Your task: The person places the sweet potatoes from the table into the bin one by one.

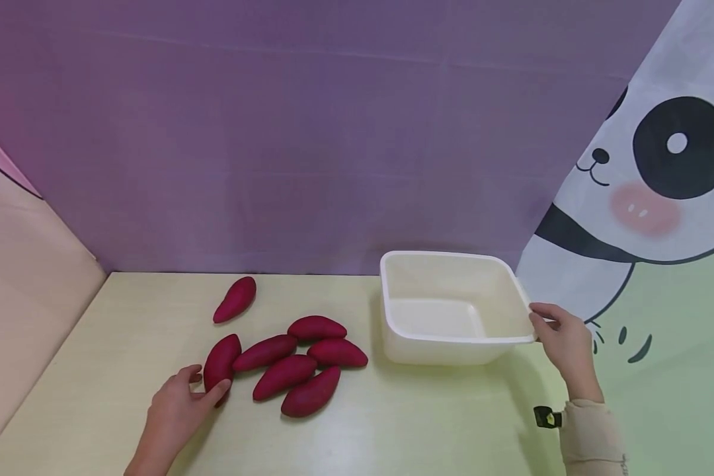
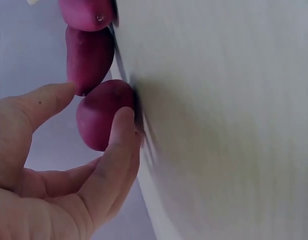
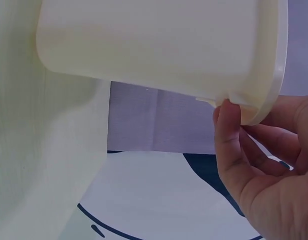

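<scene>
In the head view my left hand (image 1: 175, 410) is at a purple-red sweet potato (image 1: 219, 363), the nearest of several. Its thumb overlaps the lower right side and its fingers lie along the left. The left wrist view shows thumb and fingers spread either side of this sweet potato (image 2: 101, 117), one fingertip in front of it. Whether they press on it is unclear. My right hand (image 1: 565, 344) pinches the right rim of a white plastic basin (image 1: 434, 354). Seen from the right wrist, fingers and thumb (image 3: 228, 120) grip the basin's (image 3: 158, 45) rim at a corner.
Right of the left hand, several more sweet potatoes (image 1: 284, 377) lie clustered on the pale table (image 1: 393, 423). A single sweet potato (image 1: 236, 299) lies farther back. Behind the table hangs a purple cloth (image 1: 309, 145), with a panda print (image 1: 642, 172) at right.
</scene>
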The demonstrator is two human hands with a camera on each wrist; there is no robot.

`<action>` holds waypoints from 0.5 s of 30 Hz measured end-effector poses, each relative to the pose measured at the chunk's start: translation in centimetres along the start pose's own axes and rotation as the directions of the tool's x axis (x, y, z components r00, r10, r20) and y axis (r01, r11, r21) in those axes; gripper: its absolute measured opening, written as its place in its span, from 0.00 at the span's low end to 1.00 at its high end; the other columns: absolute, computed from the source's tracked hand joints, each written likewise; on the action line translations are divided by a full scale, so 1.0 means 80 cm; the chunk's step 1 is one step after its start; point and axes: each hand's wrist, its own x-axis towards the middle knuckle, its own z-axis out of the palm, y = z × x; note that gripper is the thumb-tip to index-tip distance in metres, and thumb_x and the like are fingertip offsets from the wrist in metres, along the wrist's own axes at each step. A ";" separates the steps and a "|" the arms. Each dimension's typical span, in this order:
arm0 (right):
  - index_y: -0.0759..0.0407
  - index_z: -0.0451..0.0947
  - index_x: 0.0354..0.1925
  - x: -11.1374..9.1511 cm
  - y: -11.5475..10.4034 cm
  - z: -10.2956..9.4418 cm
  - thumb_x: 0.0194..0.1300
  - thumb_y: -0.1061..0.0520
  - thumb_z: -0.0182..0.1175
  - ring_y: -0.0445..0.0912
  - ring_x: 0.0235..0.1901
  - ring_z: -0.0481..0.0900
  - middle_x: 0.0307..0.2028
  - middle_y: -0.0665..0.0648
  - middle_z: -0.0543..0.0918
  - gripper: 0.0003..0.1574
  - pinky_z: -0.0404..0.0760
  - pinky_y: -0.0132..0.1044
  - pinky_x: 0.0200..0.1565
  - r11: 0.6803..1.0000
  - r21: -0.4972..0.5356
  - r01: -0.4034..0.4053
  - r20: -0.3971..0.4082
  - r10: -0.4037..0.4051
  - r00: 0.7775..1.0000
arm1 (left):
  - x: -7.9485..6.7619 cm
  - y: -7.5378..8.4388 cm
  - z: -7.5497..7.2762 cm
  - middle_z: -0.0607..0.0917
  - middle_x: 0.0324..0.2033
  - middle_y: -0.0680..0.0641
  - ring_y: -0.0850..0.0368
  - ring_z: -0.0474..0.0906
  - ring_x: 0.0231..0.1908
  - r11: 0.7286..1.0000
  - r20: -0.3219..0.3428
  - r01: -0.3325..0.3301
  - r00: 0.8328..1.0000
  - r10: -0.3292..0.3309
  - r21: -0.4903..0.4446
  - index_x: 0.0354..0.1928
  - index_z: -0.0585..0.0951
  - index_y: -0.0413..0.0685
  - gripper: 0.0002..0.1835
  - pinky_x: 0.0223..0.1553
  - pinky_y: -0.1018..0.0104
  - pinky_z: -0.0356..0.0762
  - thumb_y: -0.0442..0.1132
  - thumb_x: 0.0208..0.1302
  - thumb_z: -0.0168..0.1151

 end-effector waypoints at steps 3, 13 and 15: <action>0.68 0.80 0.55 -0.001 0.002 0.001 0.74 0.53 0.57 0.31 0.27 0.80 0.43 0.69 0.85 0.21 0.78 0.28 0.29 0.999 0.030 -0.019 -0.001 0.019 1.000 | 0.002 -0.001 0.002 0.78 0.54 0.25 0.40 0.84 0.45 1.000 -0.001 0.007 1.000 -0.007 -0.018 0.63 0.66 0.22 0.44 0.48 0.42 0.76 0.57 0.66 0.65; 0.68 0.80 0.56 -0.002 0.003 0.004 0.74 0.53 0.57 0.30 0.27 0.79 0.44 0.70 0.84 0.22 0.79 0.27 0.28 0.997 0.073 -0.026 -0.007 0.027 1.000 | 0.003 -0.004 0.002 0.80 0.52 0.28 0.38 0.82 0.46 0.997 0.003 0.059 0.998 -0.059 -0.053 0.63 0.68 0.26 0.40 0.46 0.45 0.76 0.56 0.66 0.65; 0.68 0.79 0.56 -0.002 0.003 0.004 0.74 0.53 0.57 0.30 0.27 0.79 0.44 0.70 0.84 0.22 0.79 0.27 0.28 0.997 0.070 -0.027 -0.005 0.027 1.000 | 0.003 -0.005 0.002 0.80 0.52 0.28 0.38 0.82 0.46 0.996 0.005 0.067 0.998 -0.066 -0.060 0.63 0.68 0.27 0.40 0.46 0.45 0.76 0.57 0.66 0.64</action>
